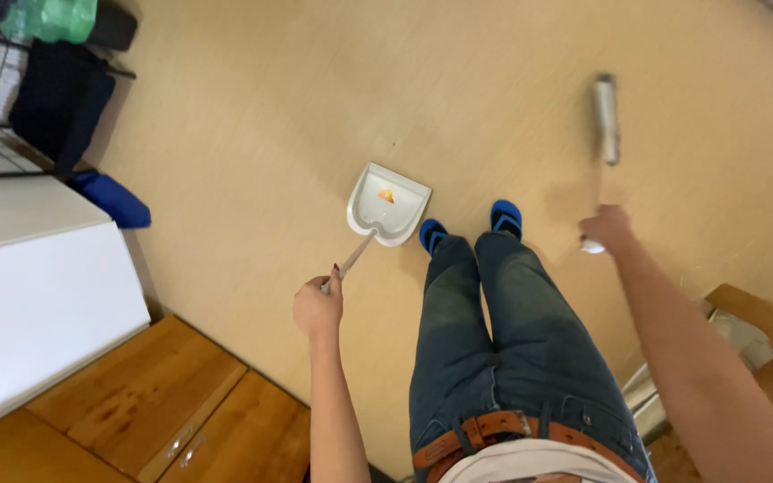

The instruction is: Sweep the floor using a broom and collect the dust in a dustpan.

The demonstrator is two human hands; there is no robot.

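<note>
Looking down past our jeans and blue slippers (pixel 431 234), we see beige floor (pixel 252 116) on every side. Left of our left hand (pixel 318 309) stand a white cabinet (pixel 38 304) and wooden drawers (pixel 154 402), with a blue bundle (pixel 114 199) and a dark bag on a wire rack (pixel 55 98) beyond. Cardboard (pixel 753 313) lies beside our right forearm. Nothing lies between the hands and their tools. Our left hand is clamped on the dustpan handle; the white dustpan (pixel 386 204) rests on the floor just ahead, its long axis slanting forward and rightward, mouth facing away. Our right hand (pixel 606 228) is closed on the broom (pixel 606 116), whose blurred head points straight ahead on the floor.
</note>
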